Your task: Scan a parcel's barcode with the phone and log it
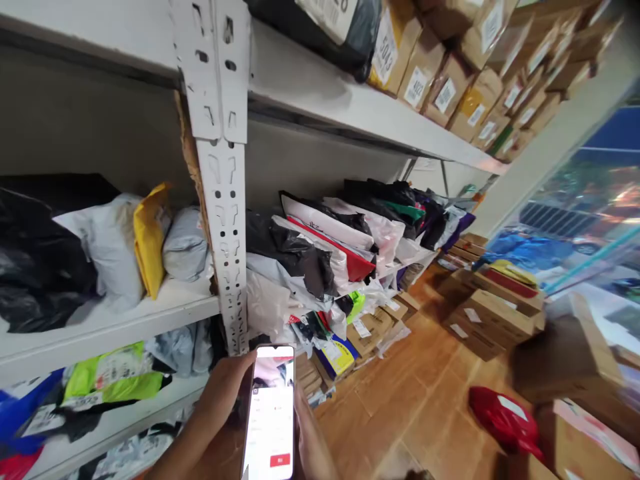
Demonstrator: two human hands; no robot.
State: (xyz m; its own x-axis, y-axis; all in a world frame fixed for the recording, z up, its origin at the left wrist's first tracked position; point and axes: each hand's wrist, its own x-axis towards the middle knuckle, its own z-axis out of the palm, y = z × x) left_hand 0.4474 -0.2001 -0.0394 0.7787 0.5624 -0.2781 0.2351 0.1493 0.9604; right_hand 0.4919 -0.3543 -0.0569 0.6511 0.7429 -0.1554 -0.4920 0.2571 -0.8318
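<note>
A phone [270,420] is held upright at the bottom centre, its lit screen showing a picture at the top and a red button low down. My left hand [227,387] is closed around the phone's left side, thumb near its upper corner. Along the right edge lies my right hand [307,427], also gripping the phone. Beyond the phone, bagged parcels [320,247] lean in a row on the white shelf, and a yellow and blue box [337,357] sits lower down.
A white perforated post [223,187] rises just left of centre. Labelled cartons [417,83] fill the upper shelf. On the left shelf stands a yellow mailer [151,240]. Cardboard boxes [490,313] and a red bag [505,420] lie on the wooden floor [390,400] at right.
</note>
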